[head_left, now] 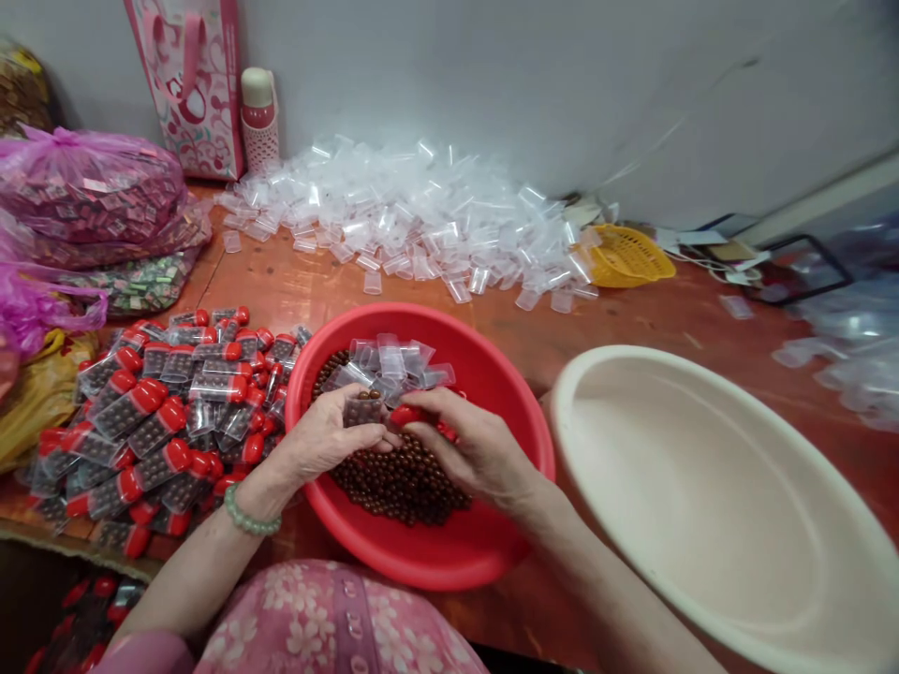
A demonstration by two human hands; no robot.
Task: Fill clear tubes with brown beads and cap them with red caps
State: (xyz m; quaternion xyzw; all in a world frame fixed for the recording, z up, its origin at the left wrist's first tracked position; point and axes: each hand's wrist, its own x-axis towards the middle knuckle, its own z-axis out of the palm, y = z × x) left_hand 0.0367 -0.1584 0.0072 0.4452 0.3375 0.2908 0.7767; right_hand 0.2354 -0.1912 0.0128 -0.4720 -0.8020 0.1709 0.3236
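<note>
My left hand (330, 435) holds a small clear container (363, 409) filled with brown beads, its open end towards the right. Close beside it, my right hand (478, 445) pinches a red cap (407, 415) between thumb and fingers. Cap and container are slightly apart. Both hands are over a red basin (516, 393). Inside the basin lie many dark brown beads (407, 482), several empty clear containers (393, 360) and some red caps, partly hidden behind my right hand.
Filled, red-capped containers (161, 421) are heaped at left. Empty clear containers (421, 215) lie along the wall by a yellow basket (628, 257). A cream basin (604, 374) stands at right. Purple bags (91, 197), a patterned bag (200, 112) and a bottle (259, 122) are at upper left.
</note>
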